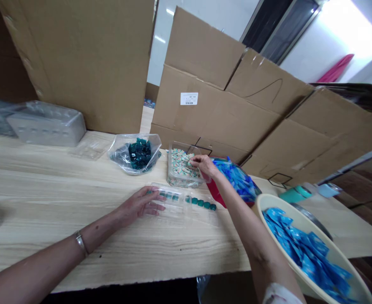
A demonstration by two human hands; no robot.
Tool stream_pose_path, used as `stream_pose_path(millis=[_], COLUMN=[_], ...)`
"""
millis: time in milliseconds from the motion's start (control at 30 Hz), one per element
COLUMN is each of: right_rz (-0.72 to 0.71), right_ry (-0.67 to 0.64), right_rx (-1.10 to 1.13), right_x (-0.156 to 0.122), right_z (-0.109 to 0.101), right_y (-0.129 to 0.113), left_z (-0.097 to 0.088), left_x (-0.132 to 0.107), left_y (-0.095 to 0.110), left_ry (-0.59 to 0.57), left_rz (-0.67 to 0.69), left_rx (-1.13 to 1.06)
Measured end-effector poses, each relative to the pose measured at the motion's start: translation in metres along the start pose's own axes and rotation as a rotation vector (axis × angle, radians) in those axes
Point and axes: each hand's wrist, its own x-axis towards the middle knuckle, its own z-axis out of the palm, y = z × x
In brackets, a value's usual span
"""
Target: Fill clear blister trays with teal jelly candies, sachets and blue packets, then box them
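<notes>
My left hand (140,204) lies flat with fingers stretched out on the left end of a clear plastic tray (186,209). The tray holds a row of small teal pieces (201,203). My right hand (204,164) reaches into a clear box (181,182) full of small patterned packets, fingers pinched on one of them (191,162). Left of that box an open plastic bag (122,147) holds several dark teal pieces (139,153).
A red tub of blue packets (239,180) sits behind my right forearm. A cream bowl (331,253) with more blue packets stands at the near right. Stacked clear trays (46,124) lie at the far left. Cardboard boxes (236,109) wall the table's back.
</notes>
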Motion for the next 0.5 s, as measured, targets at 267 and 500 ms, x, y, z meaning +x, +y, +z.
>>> stream_pose_path(millis=[267, 500], right_rz=[0.137, 0.103], right_ry=[-0.205, -0.246], right_rx=[-0.094, -0.188], right_x=[0.012, 0.016], right_z=[0.001, 0.000], right_y=[0.000, -0.005], left_z=[0.000, 0.000], left_x=[0.002, 0.000], left_y=[0.001, 0.000], left_ry=[0.008, 0.007], left_rz=[-0.012, -0.029], left_rx=[0.000, 0.011])
